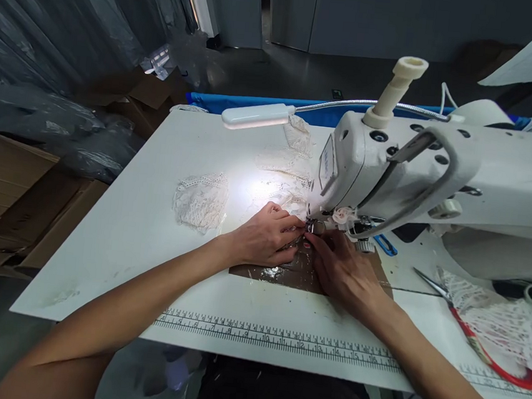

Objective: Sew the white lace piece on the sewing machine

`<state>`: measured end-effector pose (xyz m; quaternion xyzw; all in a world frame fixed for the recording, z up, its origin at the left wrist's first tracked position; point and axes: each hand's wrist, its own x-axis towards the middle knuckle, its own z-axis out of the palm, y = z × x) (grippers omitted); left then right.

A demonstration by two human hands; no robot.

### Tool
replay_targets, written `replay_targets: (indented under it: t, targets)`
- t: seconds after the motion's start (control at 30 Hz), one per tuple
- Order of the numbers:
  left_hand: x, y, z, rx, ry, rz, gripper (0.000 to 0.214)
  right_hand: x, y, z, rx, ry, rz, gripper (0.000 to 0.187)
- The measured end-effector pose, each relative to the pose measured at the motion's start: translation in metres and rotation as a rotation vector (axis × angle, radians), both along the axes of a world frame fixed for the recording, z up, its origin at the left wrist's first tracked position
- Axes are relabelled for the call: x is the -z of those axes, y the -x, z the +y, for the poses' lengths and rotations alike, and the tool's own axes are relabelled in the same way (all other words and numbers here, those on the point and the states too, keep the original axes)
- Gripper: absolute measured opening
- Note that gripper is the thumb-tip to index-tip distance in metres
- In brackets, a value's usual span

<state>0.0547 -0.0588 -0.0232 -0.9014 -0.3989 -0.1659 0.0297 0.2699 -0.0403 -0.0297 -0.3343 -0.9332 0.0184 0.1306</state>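
Observation:
On the bed of a white sewing machine (391, 168), my two hands meet at the metal presser foot (313, 226). My left hand (267, 234) lies palm down just left of the foot, its bent fingers spread apart and their tips beside it. From the right, my right hand (344, 266) reaches under the machine head with thumb and fingers drawn together at the foot. What is between them is too small and hidden to make out. Pale lace pieces (286, 164) lie behind the foot, beyond my left hand. Apart from these, a lace piece (200, 201) rests on the white table (140, 231).
A lit lamp (257, 117) on a bendable neck hangs over the lace. Red-handled scissors (473, 338) lie under more lace (500, 313) at the right, with a blue thread snipper (385, 244) behind my right hand. A ruler strip (281, 339) runs along the front edge. Cardboard boxes (8, 181) stand left.

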Motion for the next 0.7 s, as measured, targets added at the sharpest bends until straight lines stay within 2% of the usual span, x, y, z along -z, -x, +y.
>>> replay_targets:
  t: [0.13, 0.33, 0.4, 0.53, 0.63, 0.7]
  targets:
    - [-0.003, 0.001, 0.0, -0.011, 0.072, 0.034, 0.033, -0.004, -0.008, 0.002, 0.023, 0.112, 0.025, 0.038]
    - [-0.005, 0.002, 0.001, -0.044, 0.103, 0.067, 0.04, -0.006, -0.027, 0.029, 0.019, 0.466, 0.236, 0.031]
    - [-0.005, 0.002, 0.001, -0.051, 0.104, 0.077, 0.041, -0.006, -0.028, 0.037, 0.041, 0.483, 0.242, 0.031]
    - [-0.005, 0.002, 0.001, -0.061, 0.099, 0.074, 0.042, -0.009, -0.024, 0.04, 0.166, 0.424, 0.299, 0.028]
    - [-0.005, 0.002, 0.001, -0.071, 0.108, 0.084, 0.04, -0.009, -0.027, 0.036, 0.122, 0.471, 0.325, 0.02]
    - [-0.005, 0.002, 0.001, -0.079, 0.119, 0.082, 0.04, -0.006, -0.032, 0.035, 0.143, 0.498, 0.344, 0.018]
